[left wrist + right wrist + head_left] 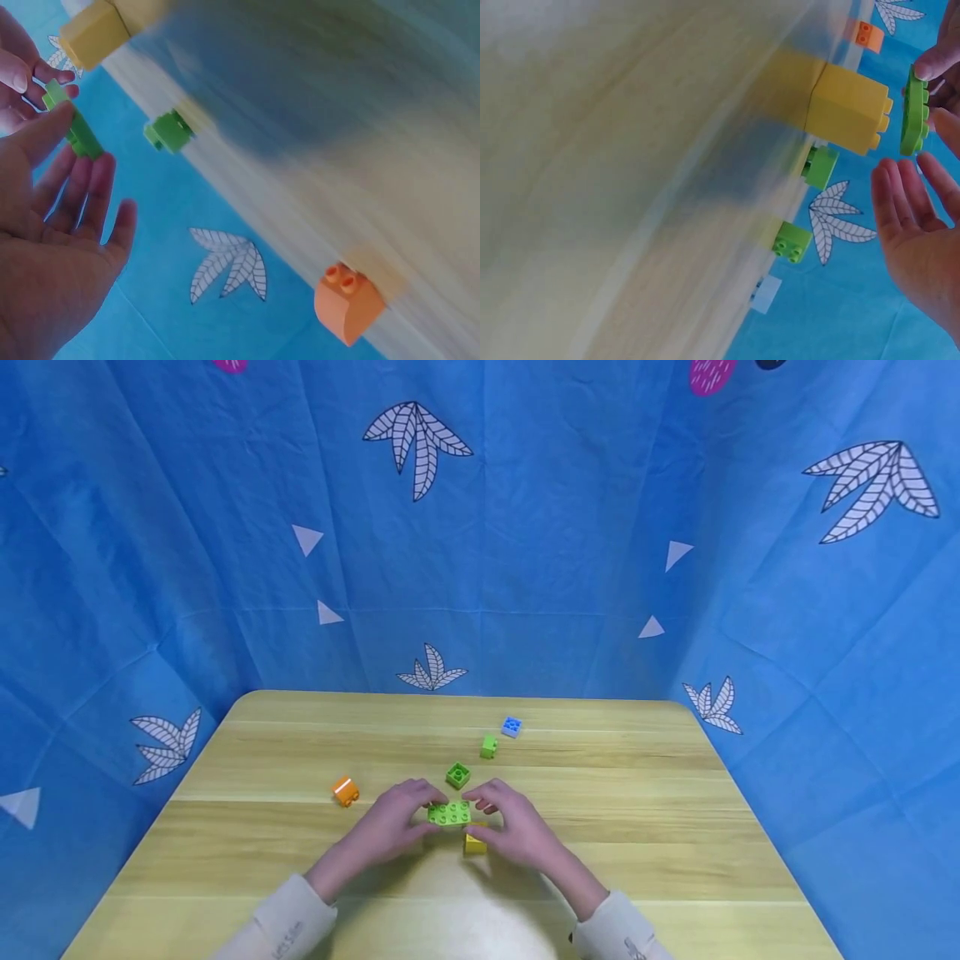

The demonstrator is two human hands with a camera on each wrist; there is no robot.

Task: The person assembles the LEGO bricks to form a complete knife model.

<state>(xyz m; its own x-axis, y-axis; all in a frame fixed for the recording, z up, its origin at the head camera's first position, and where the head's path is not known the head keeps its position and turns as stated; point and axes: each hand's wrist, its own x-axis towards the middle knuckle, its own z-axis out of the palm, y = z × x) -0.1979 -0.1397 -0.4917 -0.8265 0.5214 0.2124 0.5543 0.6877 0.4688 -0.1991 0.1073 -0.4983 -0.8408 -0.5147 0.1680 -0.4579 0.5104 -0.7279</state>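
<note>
The flat light green brick was held clear of the worktop, pinched between thumb and fingers at the inner side of the left hand. It looked like hard moulded plastic: probably light, stiff and not easily broken, though its smooth sides might slip under a careless pinch. The best hold seemed to be by its edges, leaving the studs free. The right hand faced its other end, fingers loosely curved and parted, with no plain grip on anything; whether it touched the brick I could not tell. The yellow block stood below the right thumb, the likeliest thing to be knocked. Beyond the gap between the hands lay a dark green brick, then a small green brick and a blue brick farther off. The orange brick lay outward of the left hand, out of the way.
</note>
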